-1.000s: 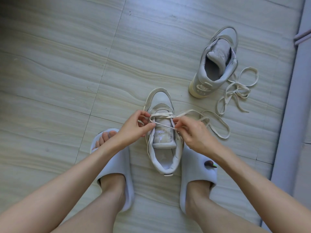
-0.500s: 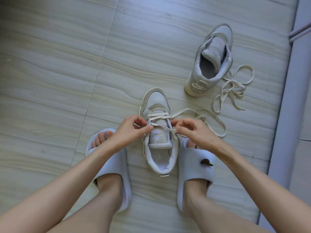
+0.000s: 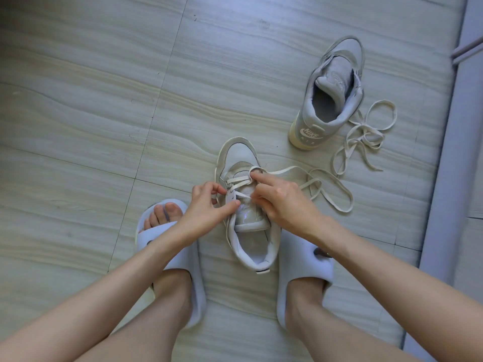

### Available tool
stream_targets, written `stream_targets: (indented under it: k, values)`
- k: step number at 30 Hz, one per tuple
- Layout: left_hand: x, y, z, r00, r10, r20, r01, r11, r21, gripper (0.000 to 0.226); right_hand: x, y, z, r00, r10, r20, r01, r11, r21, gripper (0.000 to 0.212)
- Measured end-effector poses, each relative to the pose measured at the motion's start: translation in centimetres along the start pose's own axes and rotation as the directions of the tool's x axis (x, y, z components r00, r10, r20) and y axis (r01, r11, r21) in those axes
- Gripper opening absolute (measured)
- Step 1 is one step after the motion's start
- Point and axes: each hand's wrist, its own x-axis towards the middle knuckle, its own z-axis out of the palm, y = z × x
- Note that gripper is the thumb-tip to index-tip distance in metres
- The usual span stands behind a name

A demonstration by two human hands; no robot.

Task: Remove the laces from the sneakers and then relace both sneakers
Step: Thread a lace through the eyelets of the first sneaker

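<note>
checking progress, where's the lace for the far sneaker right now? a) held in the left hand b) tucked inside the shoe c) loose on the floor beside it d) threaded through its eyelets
c: the loose lace lies tangled on the floor beside the far sneaker, whose eyelets look empty.

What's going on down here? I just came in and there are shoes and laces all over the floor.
A person is lacing the near sneaker between their slippered feet. The left hand pinches the lace at the left eyelets; the right hand works it at the right ones. Only the lowest rows are threaded. The far sneaker stands unlaced, its loose lace beside it.
</note>
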Motion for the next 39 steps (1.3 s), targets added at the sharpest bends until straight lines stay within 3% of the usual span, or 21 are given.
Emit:
stream_targets:
  k: [7, 11, 15, 18, 21, 24, 27, 29, 31, 39]
  values:
    - [1.0, -1.6, 0.6, 0.996, 0.089, -0.028, -0.090, 0.994, -0.057, 0.022, -0.7, 1.1, 0.8, 0.994, 0.093, 0.060, -0.105, 0.968, 0.229, 0.005]
    - [1.3, -1.5, 0.3, 0.998, 0.062, -0.029, -0.063, 0.996, -0.059, 0.016, -0.7, 1.2, 0.5, 0.978, 0.178, 0.110, -0.208, 0.893, 0.400, 0.005]
    - [1.7, -0.8, -0.6, 0.983, 0.120, -0.137, -0.110, 0.991, 0.076, 0.019, -1.0, 0.9, 0.2, 0.955, 0.284, 0.090, -0.287, 0.796, 0.532, 0.012]
    - [2.3, -0.2, -1.7, 0.965, 0.175, -0.196, -0.152, 0.980, 0.128, 0.021, -1.7, 0.7, 0.2, 0.961, 0.278, 0.003, -0.245, 0.842, 0.480, 0.017]
    - [2.8, 0.1, -2.7, 0.947, 0.168, -0.272, -0.136, 0.982, 0.133, 0.013, -2.5, 1.1, -0.1, 0.983, 0.160, -0.088, -0.131, 0.952, 0.277, 0.018]
    - [2.8, 0.0, -3.3, 0.941, 0.122, -0.316, -0.105, 0.992, 0.070, 0.007, -2.7, 2.0, 0.0, 0.990, 0.133, 0.044, -0.132, 0.991, -0.025, 0.020]
    - [2.7, -0.1, -3.6, 0.937, 0.128, -0.324, -0.117, 0.992, 0.055, 0.007, -2.4, 2.8, 0.3, 0.943, 0.296, 0.154, -0.259, 0.940, -0.221, 0.026]
    - [2.7, -0.1, -3.9, 0.942, 0.117, -0.313, -0.115, 0.993, 0.026, 0.009, -2.4, 3.4, 0.0, 0.929, 0.365, 0.057, -0.353, 0.923, -0.153, 0.030]
    - [2.5, -0.2, -4.1, 0.952, 0.096, -0.291, -0.101, 0.995, -0.002, 0.012, -2.3, 3.7, -0.4, 0.935, 0.352, -0.039, -0.354, 0.927, -0.126, 0.034]
    - [1.9, -0.5, -4.1, 0.965, 0.148, -0.216, -0.160, 0.987, -0.035, 0.012, 4.8, 2.4, -1.6, 0.943, 0.333, 0.000, -0.330, 0.936, 0.126, 0.027]
